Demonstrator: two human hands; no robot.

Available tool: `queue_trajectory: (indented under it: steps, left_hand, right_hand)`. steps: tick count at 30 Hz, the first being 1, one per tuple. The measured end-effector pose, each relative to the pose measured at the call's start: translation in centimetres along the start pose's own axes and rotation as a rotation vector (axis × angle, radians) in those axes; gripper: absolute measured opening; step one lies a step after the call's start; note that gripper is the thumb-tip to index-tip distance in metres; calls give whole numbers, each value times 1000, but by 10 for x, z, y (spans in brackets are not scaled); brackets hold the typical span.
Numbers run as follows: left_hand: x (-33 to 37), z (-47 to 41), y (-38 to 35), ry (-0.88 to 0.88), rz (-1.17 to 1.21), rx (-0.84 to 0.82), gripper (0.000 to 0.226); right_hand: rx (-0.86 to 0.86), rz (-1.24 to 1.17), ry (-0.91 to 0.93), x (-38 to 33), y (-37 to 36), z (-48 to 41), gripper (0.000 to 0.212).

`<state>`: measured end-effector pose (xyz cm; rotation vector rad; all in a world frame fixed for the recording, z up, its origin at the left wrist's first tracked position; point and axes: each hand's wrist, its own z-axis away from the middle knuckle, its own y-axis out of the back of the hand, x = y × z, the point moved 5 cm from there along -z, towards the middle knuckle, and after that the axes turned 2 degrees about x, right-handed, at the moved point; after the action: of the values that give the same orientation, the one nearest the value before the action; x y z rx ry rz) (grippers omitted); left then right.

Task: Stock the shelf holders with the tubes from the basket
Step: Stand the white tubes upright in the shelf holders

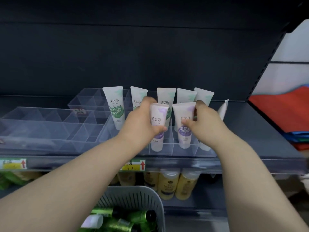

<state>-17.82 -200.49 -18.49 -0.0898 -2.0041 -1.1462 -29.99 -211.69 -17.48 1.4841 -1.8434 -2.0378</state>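
In front of you is a big dark shelf (250,131). On it sit clear plastic holders: a long one on the left (41,124), a small one at the back (87,99), and the one you are filling (184,148) in the middle. Below, close to you, is the grey basket (133,196), with shiny green tubes (117,223) and a pale tube inside. Under the shelf stand yellow bottles (168,183). Both your arms reach up to the middle holder. Your left hand (142,121) has its fingers wrapped round a purple tube (158,143) that stands cap down in a front slot. Your right hand (204,119) pinches the next purple tube (184,113), thumb on the front, and it stands cap down in the slot just beside the first. Behind them a row of green-leaf tubes (115,106) stands upright. One white tube (223,109) leans near the holder's right end. Small price tags (133,164) with red arrows sit on the shelf edge.
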Motion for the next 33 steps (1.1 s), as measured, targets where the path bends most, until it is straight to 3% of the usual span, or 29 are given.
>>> queue_trajectory:
  steps: [12,17,21,24,29,33]
  left_hand:
    - [13,-4,6,-76,-143,-1,62]
    - [22,-3,14,-170,-209,4,61]
    - [36,0,17,-259,-296,20,57]
    - [48,2,19,-319,-354,33,51]
    - [59,7,21,-377,-374,48,42]
    - [56,9,20,-367,-366,50,39]
  right_hand:
    - [112,-60,8,4,12,4,53]
    - [200,57,129,-8,20,7,46]
    - [425,122,205,-18,44,12,30]
    - [554,160,193,-10,64,12,38]
    - [298,274,27,28,56,3,57]
    - [328,228,33,37,52,9,54]
